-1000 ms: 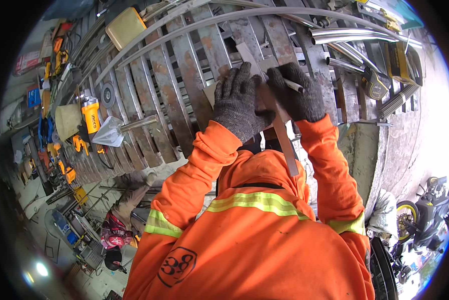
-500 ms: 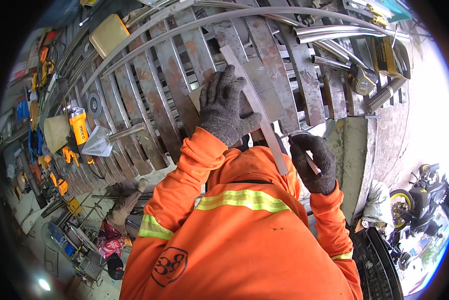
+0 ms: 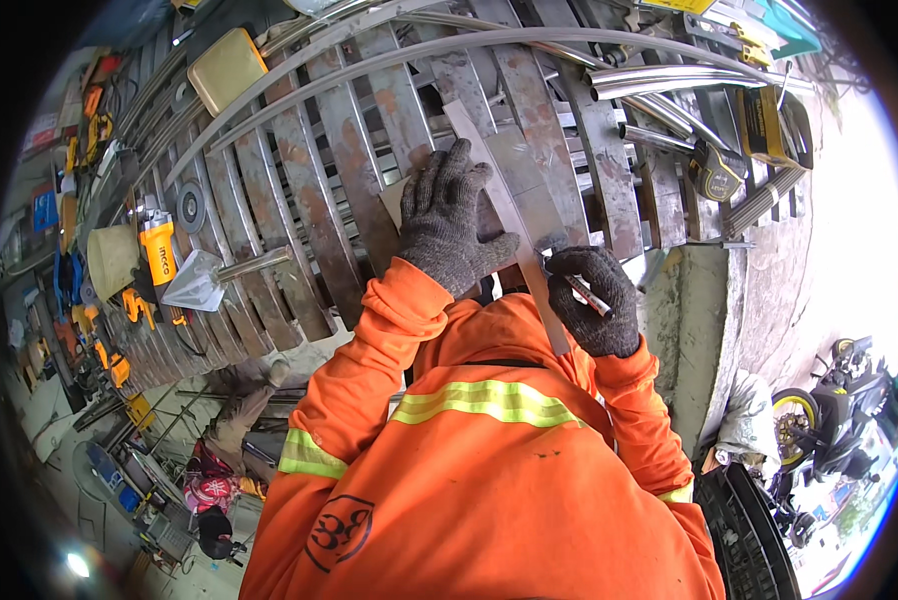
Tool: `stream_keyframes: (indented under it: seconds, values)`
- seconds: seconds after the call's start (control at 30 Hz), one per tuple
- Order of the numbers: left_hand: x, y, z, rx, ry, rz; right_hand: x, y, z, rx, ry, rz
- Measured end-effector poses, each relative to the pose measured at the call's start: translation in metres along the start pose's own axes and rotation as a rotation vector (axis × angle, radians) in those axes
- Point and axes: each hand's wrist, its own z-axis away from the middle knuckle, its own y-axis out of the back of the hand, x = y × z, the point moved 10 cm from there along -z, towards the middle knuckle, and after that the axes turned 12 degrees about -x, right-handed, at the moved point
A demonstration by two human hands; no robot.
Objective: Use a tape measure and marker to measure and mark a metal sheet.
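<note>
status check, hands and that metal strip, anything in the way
Left hand pressed flat on metal strip. Right hand grips marker at strip's edge. Nothing blocking.

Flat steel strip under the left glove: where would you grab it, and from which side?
Probably the near end of the flat steel strip, which overhangs the slatted workbench toward the person, beside the right hand holding a marker. Come from the bench's near edge and pinch its two faces. The rest lies flat on a plate, pinned by the left hand, so little edge shows there.
</note>
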Motion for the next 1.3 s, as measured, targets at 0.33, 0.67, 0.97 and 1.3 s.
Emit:
stream_keyframes:
  seconds: [0.33, 0.67, 0.97, 1.3]
  values:
    - [-0.002, -0.005, 0.0, 0.005, 0.031, -0.023, -0.008, -0.004, -0.081, 0.027, 0.222, 0.186]
    - [-0.007, -0.007, -0.001, -0.052, 0.081, -0.004, 0.005, -0.002, -0.114, -0.018, -0.011, -0.031]
    - [-0.004, -0.003, 0.001, 0.006, 0.052, 0.011, 0.011, -0.001, -0.108, 0.013, -0.046, -0.018]
    - [-0.001, 0.001, 0.001, 0.012, 0.015, 0.056, 0.013, 0.005, 0.011, -0.19, -0.278, -0.036]
